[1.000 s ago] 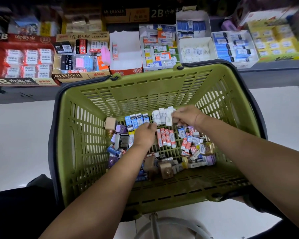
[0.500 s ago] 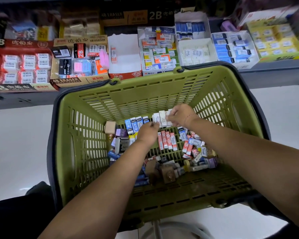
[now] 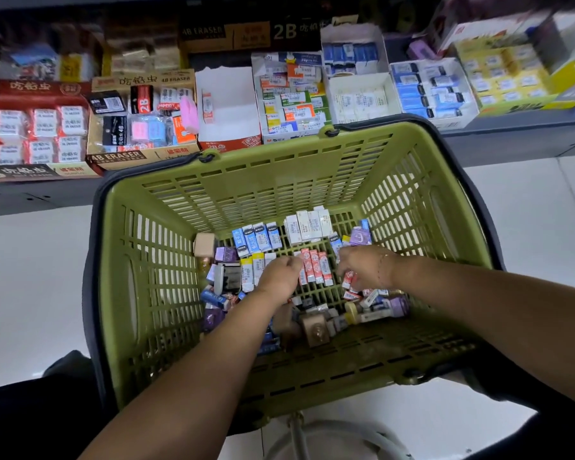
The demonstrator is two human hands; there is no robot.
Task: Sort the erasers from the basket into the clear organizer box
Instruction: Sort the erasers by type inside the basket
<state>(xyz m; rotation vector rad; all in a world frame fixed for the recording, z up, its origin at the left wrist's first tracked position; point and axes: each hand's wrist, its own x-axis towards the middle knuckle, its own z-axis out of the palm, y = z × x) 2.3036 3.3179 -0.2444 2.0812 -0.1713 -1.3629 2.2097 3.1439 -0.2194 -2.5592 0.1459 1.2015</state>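
Observation:
The green basket (image 3: 312,167) holds many small erasers. Along its floor lie neat rows: blue erasers (image 3: 256,239), white erasers (image 3: 307,225), red erasers (image 3: 316,270) and yellow-and-white erasers (image 3: 253,270). Loose erasers (image 3: 369,303) are heaped nearer me. My left hand (image 3: 279,277) lies knuckles-up between the yellow row and the red row, fingers curled under; what they touch is hidden. My right hand (image 3: 365,267) reaches down just right of the red row, its fingertips pinching a red eraser (image 3: 348,279) from the loose heap. No clear organizer box is in view.
Behind the basket a grey shelf (image 3: 512,127) carries open cardboard display boxes of erasers (image 3: 292,97), among them a nearly empty white one (image 3: 228,104). White floor (image 3: 30,277) shows on both sides. A round white object (image 3: 339,439) sits below the basket's near edge.
My right hand has left the white row and dropped back toward me onto the loose red erasers. My left hand stayed beside the red row.

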